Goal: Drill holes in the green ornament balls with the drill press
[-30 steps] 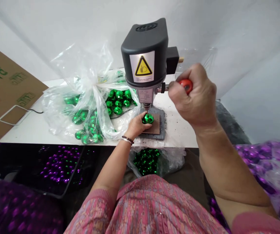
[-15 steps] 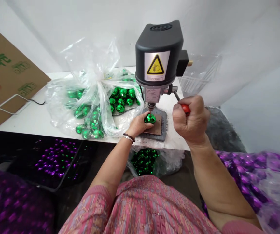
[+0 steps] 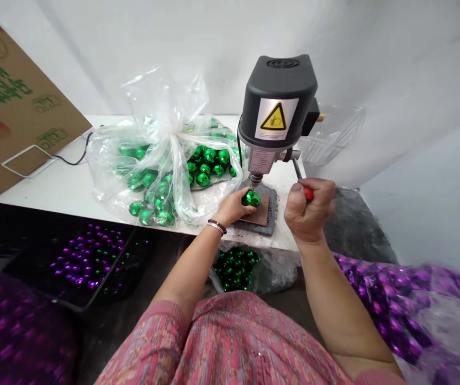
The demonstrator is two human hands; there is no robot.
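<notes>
A small black bench drill (image 3: 278, 107) stands on the white table (image 3: 61, 187). My left hand (image 3: 233, 207) is closed on a shiny green faceted bead (image 3: 251, 199), holding it on the brown pad of the drill's base (image 3: 269, 214), right under the chuck. My right hand (image 3: 309, 209) is a fist round the red knob of the feed lever (image 3: 308, 193), pulled low beside the base.
A clear plastic bag of green beads (image 3: 166, 160) lies left of the drill. A cardboard box (image 3: 9, 101) leans at far left. Below the table edge are a bag of green beads (image 3: 236, 267), a dark tray of purple beads (image 3: 81, 259), and purple-bead bags (image 3: 410, 299) at right.
My right hand has pulled the red lever knob down from beside the drill head to base level, and the chuck has come down to the bead. My left hand stayed on the bead.
</notes>
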